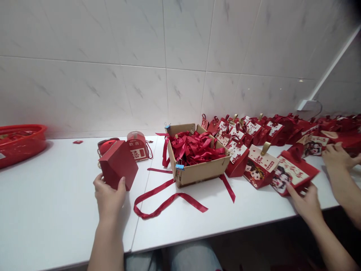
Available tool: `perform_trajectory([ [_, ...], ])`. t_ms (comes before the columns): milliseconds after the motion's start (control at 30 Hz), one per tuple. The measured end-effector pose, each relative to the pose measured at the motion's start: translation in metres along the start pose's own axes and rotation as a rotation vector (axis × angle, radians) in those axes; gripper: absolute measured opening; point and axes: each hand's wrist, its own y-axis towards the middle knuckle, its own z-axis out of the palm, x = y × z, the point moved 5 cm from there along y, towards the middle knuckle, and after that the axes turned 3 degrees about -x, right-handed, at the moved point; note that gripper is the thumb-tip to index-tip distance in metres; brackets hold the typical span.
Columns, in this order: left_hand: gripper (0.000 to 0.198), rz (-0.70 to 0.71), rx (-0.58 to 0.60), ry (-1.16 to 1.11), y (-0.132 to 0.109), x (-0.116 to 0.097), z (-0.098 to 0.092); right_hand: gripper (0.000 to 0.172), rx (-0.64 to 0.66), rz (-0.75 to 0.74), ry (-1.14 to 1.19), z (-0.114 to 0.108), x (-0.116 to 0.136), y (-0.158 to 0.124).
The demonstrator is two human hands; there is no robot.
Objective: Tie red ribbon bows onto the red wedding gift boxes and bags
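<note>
My left hand (109,197) grips the lower edge of a plain red gift box (118,163) that stands tilted on the white table (56,210), thumb on its front face. My right hand (306,203) reaches to the right and holds the near corner of a red gift box printed with a cartoon couple (293,174). A long loose red ribbon (166,199) lies on the table between my hands. Behind it stands an open cardboard box (197,169) heaped with red ribbons.
Another person's hand (337,156) rests at the far right among rows of finished red gift boxes (254,131) along the tiled wall. A red tray (19,143) sits at far left. Two more red boxes (138,146) stand behind the one I hold.
</note>
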Motion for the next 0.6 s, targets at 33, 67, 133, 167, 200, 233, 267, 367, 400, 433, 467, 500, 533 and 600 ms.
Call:
perform_trajectory([
  [33, 0.074, -0.001, 0.002, 0.0, 0.0, 0.0, 0.0, 0.06, -0.002, 0.026, 0.042, 0.007, 0.0, 0.003],
  [67, 0.074, -0.003, 0.007, -0.002, 0.0, 0.0, 0.0, 0.061, -0.009, 0.056, 0.089, 0.012, -0.002, 0.005],
  [133, 0.075, -0.012, 0.011, 0.001, 0.0, 0.0, 0.0, 0.065, -0.043, 0.095, 0.159, 0.016, -0.006, 0.002],
  [167, 0.074, -0.015, 0.011, 0.001, 0.0, 0.0, 0.0, 0.07, -0.052, 0.096, 0.186, 0.017, -0.007, 0.0],
  [200, 0.074, -0.017, 0.011, 0.002, -0.001, -0.001, 0.0, 0.077, -0.058, 0.089, 0.205, 0.017, -0.008, -0.003],
  [233, 0.073, -0.017, 0.009, 0.002, -0.001, -0.001, 0.0, 0.082, -0.069, 0.078, 0.217, 0.016, -0.007, -0.006],
  [267, 0.073, -0.018, 0.01, 0.001, -0.001, -0.001, 0.0, 0.083, -0.086, 0.071, 0.221, 0.016, -0.007, -0.008],
  [367, 0.073, -0.019, 0.012, -0.004, -0.002, -0.002, 0.0, 0.059, -0.126, 0.087, 0.215, 0.016, -0.004, -0.007],
  [400, 0.073, -0.019, 0.008, -0.007, -0.002, -0.002, -0.001, 0.053, -0.123, 0.105, 0.213, 0.018, -0.003, -0.004],
  [433, 0.073, -0.019, 0.006, -0.012, -0.002, -0.002, -0.001, 0.05, -0.115, 0.123, 0.193, 0.022, -0.002, 0.001],
  [467, 0.074, -0.019, 0.004, -0.017, -0.001, -0.002, -0.002, 0.052, -0.115, 0.14, 0.148, 0.026, -0.001, 0.008],
  [500, 0.074, -0.02, 0.004, -0.022, -0.001, -0.001, -0.002, 0.055, -0.121, 0.151, 0.084, 0.031, 0.0, 0.016],
  [533, 0.074, -0.024, 0.007, -0.026, -0.001, -0.001, -0.002, 0.058, -0.129, 0.155, 0.013, 0.037, 0.002, 0.025],
  [600, 0.074, -0.041, 0.012, -0.027, -0.001, -0.001, -0.003, 0.063, -0.14, 0.138, -0.107, 0.052, 0.006, 0.045],
])
